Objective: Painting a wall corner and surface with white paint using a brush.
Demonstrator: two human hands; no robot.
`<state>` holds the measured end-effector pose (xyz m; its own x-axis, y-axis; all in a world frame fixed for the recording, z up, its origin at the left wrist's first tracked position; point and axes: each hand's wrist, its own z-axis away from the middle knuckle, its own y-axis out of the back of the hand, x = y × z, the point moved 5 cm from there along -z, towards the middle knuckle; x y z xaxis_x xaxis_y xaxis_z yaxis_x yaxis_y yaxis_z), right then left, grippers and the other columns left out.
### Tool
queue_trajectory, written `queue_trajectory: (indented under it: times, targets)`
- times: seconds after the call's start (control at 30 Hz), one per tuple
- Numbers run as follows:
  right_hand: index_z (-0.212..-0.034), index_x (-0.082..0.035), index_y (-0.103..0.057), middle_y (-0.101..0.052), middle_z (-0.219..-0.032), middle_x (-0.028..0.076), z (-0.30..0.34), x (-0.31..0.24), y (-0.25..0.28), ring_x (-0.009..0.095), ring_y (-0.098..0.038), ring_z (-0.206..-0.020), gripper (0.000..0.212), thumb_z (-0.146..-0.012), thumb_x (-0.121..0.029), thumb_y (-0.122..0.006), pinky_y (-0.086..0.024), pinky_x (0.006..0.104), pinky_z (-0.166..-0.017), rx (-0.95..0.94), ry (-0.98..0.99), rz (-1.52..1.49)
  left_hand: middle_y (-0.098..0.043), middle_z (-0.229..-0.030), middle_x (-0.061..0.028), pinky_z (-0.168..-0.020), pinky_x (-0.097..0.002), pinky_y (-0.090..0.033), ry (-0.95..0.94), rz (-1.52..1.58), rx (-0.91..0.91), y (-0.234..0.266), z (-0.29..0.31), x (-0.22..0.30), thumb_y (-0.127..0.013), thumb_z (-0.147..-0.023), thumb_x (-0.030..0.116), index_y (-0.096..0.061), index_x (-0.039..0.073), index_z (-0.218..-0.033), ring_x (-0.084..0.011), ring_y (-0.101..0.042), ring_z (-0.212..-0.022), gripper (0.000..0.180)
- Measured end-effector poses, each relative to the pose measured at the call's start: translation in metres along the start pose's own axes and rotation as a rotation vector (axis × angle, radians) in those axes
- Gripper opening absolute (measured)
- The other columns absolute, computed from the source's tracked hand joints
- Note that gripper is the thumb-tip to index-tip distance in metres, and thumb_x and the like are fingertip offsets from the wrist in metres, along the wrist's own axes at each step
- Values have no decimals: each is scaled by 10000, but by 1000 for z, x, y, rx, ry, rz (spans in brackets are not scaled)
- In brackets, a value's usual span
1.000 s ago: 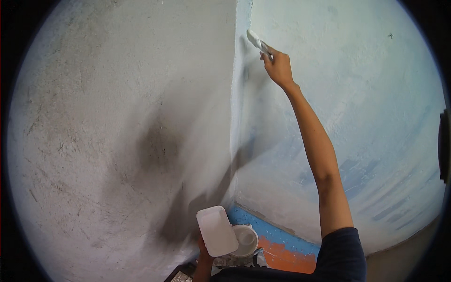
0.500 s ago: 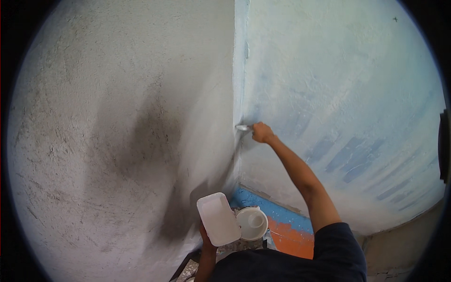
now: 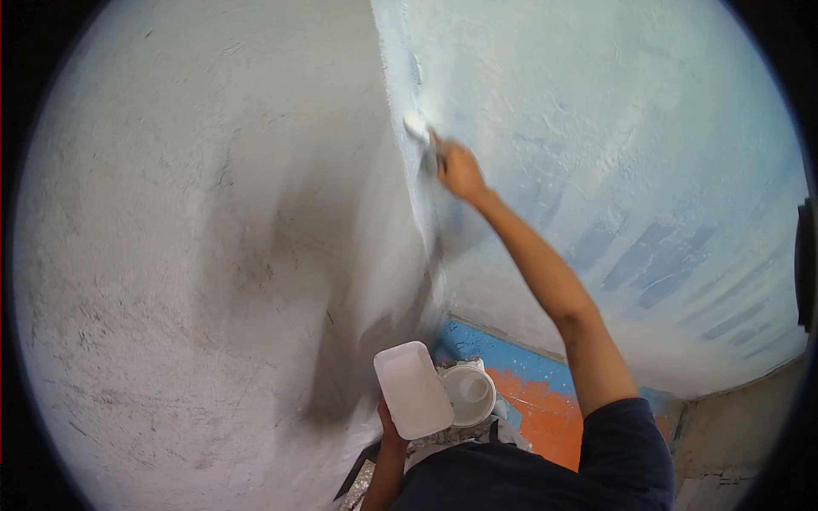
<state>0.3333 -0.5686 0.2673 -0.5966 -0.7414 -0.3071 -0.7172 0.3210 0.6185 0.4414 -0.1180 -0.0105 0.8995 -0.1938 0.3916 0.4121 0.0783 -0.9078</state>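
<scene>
My right hand (image 3: 461, 173) grips a paintbrush (image 3: 416, 128) by its handle, fingers closed around it. The white bristles touch the corner strip where the grey left wall (image 3: 213, 255) meets the pale blue right wall (image 3: 596, 102). Down low, my left hand (image 3: 389, 423) holds a shallow white tray (image 3: 415, 390) from beneath and its left side; most of its fingers are hidden behind the tray. The tray's inside looks white, and it is tilted toward me.
Just right of the tray stands a white bucket (image 3: 470, 396) with pale liquid in it. Behind it the lower surface is painted blue (image 3: 477, 341) and orange (image 3: 541, 417). A dark object (image 3: 804, 264) juts in at the far right edge.
My right hand and the paintbrush have moved up along the corner. The view has shifted and tilted slightly, and the tray appears a little further right, still in my left hand.
</scene>
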Motion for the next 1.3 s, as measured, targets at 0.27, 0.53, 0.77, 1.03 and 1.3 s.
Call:
queue_trajectory:
  times: [0.27,0.53,0.77,1.03,1.3]
  targets:
    - [-1024,51,-710,-694,-1014,320,92,82,-74,461,-682,-976,297,-778,-100,-641,-552,526,-870,-695,-218,50,-464,-1478,-241,-1026,-759,-424,-25,1,36,-27,-28,-22,-486,-927,699,-299,95,-1583,-438,-524,-1311,911]
    - [-876,61,-695,-663,-783,296,-110,-11,83,472,-667,-755,187,-777,-86,-636,-533,508,-721,-190,195,-72,-469,-1471,-239,-1020,-762,-427,-99,27,76,-39,-29,-24,-488,-932,696,-302,105,-1582,-443,-530,-1303,898]
    - [-1357,68,-521,-681,-907,312,-37,6,28,473,-691,-892,531,-859,-80,-629,-568,545,-783,-126,-51,-45,-473,-1465,-236,-1015,-765,-429,-127,53,71,-51,-48,-44,-489,-935,693,-304,114,-1581,-448,-535,-1296,887]
    - [-1056,107,-681,-692,-1067,328,37,50,-37,455,-690,-1016,307,-814,-78,-640,-571,513,-885,-666,-132,-2,-474,-1463,-235,-1016,-772,-421,-179,60,92,-50,-35,-58,-489,-939,690,-305,113,-1580,-454,-535,-1294,882]
    - [-1106,103,-655,-659,-787,320,-89,-18,98,481,-672,-754,296,-857,-49,-602,-541,524,-727,-18,-2,-204,-457,-1485,-236,-1042,-792,-372,-256,67,204,-29,-22,-73,-486,-942,685,-295,91,-1585,-464,-507,-1325,896]
